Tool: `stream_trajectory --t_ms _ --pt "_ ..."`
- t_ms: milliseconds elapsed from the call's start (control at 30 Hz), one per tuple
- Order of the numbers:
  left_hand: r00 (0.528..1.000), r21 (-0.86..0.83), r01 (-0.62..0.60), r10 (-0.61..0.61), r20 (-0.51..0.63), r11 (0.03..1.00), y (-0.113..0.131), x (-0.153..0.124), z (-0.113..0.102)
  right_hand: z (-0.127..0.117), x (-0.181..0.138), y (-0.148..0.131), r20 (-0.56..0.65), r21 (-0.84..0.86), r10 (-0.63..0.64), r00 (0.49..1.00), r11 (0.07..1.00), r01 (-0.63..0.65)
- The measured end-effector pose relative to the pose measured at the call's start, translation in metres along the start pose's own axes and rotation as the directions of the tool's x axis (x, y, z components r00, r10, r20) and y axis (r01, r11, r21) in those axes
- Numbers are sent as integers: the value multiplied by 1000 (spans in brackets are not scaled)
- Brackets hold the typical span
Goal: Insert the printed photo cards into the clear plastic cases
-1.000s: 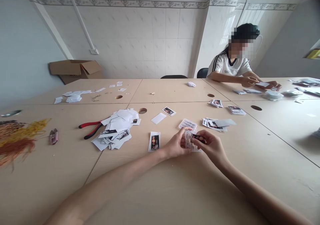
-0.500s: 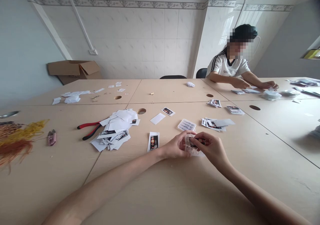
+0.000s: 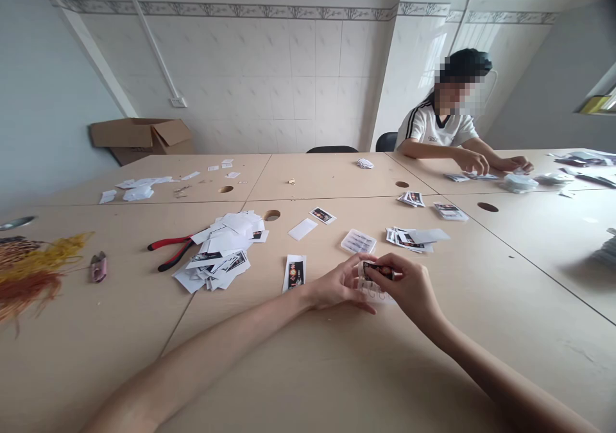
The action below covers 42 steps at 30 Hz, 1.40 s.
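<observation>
My left hand [image 3: 341, 285] and my right hand [image 3: 409, 285] meet over the table, close together. Between them is a small printed card with a dark picture [image 3: 378, 271], pinched by my right fingertips. Its lower part sits in a transparent plastic sleeve [image 3: 373, 293], which my left fingers hold at the side. Part of the sleeve is hidden behind my fingers. Just left of my left hand lies a white-bordered photo card [image 3: 295, 272]. A clear plastic tray [image 3: 358, 241] is just beyond my hands.
Red-handled pliers [image 3: 173, 251] lie beside a heap of white paper and cards [image 3: 216, 253]. Several card stacks [image 3: 409, 239] lie to the right. Orange-yellow fibres [image 3: 29, 272] lie at the left edge. A co-worker [image 3: 440, 128] handles cards across the table.
My hands have drawn slightly apart, leaving the dark card more visible above my right fingers. The co-worker's hands have moved lower toward the table.
</observation>
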<state>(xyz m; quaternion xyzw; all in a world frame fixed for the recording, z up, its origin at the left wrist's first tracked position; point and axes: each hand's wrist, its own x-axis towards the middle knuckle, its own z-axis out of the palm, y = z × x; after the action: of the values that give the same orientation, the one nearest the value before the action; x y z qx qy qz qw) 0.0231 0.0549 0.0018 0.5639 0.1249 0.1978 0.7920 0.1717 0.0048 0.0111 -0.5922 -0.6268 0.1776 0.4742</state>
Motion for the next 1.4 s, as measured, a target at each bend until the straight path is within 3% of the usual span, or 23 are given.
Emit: stream_trajectory --t_ms 467,733,1400 --pt "996 9 49 -48 -71 999 3 0 5 2 -2 2 -34 5 0 999 1000 0" --pt "996 -53 49 -53 -65 997 3 2 6 1 -1 2 -14 15 7 1000 1000 -7" --pt "995 -24 54 -56 -81 998 -1 4 4 2 -1 3 -33 -7 1 999 1000 -1"
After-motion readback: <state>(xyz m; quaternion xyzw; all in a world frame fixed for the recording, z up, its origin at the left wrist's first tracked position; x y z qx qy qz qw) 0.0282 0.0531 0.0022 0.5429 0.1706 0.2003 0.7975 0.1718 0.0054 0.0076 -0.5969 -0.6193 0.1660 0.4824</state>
